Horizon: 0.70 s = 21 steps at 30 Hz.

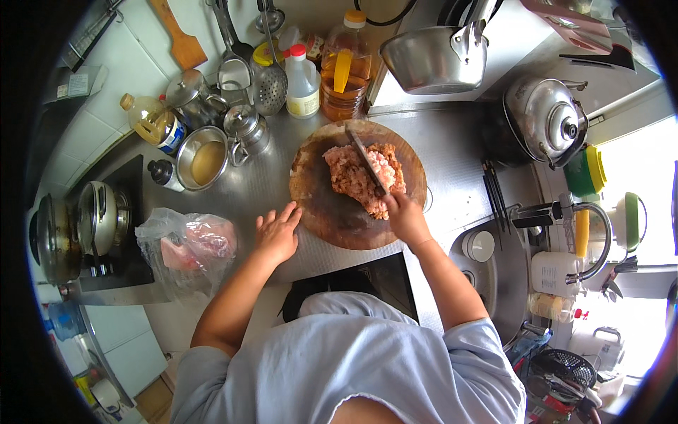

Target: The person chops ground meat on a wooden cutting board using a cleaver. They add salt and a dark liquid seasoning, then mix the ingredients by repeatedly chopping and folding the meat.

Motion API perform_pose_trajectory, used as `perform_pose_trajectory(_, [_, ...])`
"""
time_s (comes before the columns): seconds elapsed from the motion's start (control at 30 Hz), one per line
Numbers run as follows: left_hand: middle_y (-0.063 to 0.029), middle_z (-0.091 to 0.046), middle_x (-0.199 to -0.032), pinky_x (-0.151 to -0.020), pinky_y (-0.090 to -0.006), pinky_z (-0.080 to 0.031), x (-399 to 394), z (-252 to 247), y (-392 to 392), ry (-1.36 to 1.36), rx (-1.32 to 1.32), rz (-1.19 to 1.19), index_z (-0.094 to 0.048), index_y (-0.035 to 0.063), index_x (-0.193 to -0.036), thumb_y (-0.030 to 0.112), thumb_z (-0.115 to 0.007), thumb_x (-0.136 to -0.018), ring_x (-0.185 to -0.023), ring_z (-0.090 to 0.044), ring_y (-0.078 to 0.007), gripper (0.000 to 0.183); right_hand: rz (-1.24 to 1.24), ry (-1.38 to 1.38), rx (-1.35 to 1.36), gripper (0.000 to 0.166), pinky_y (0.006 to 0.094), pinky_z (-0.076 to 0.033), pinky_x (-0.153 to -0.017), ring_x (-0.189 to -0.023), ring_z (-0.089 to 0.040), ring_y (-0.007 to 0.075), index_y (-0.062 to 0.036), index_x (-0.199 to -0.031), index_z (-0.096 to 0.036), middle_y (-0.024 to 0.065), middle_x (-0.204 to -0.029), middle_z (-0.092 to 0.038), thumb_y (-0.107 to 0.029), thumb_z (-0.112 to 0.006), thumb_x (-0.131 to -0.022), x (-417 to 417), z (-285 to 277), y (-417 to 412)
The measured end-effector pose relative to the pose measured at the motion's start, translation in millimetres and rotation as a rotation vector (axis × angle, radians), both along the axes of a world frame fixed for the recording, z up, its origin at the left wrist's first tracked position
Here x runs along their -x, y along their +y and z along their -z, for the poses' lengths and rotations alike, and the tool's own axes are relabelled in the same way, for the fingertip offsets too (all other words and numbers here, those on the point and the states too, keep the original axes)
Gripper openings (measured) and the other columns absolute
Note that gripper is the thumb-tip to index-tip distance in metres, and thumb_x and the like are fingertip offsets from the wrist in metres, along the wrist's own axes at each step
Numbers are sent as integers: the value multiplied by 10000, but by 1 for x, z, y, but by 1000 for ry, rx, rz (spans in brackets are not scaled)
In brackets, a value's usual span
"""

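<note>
My right hand (407, 218) grips the handle of a kitchen knife (366, 161), probably a cleaver, seen nearly edge-on. The blade is down in a heap of minced meat (349, 177), pink in places and browner in others. Under the meat lies a round wooden chopping board (318, 212) with a dark, stained surface. My left hand (277, 233) is spread with its fingers apart, at the board's lower left rim, and holds nothing. Whether its fingertips touch the rim, I cannot tell. A clear plastic bag (190, 249) with raw meat inside lies to the left of it.
Behind the board stand an oil bottle (344, 74) and a white jug (303, 87). A steel bowl of liquid (204, 163) sits back left, before the stove (119, 254). At right are black chopsticks (496, 196), a kettle (553, 124) and the sink (503, 286) with white bowls (479, 246).
</note>
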<state>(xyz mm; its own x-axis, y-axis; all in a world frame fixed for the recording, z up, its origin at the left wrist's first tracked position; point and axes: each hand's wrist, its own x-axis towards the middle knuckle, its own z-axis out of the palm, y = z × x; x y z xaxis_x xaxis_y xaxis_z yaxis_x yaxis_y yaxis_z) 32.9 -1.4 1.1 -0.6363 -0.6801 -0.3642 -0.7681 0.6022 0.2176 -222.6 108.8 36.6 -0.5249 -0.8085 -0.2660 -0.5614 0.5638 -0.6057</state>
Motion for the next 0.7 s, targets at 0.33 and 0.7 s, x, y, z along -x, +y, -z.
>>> perform_pose_trajectory(0.33, [18,-345,-1389,-955,-463,-294,-6,7,-7,55,71,90,-452,158,-1291,142,-583,-745,-1143,-407,-281,561,142,-215,66,383,481,-450,-734,-844,-573,445,-14,-946,-556,275,-815,-600,-377,-439,-912,-4,8,4])
perform_pose_trajectory(0.7, [11,-301,-1417,-1003,-476,-256,-10,10,-8,-16,32,109,-400,177,-1330,182,-587,-760,-1195,-365,-283,599,244,-195,340,369,473,-441,-704,-823,-578,437,-12,-938,-562,265,-786,-600,-362,-446,-914,-40,-2,1])
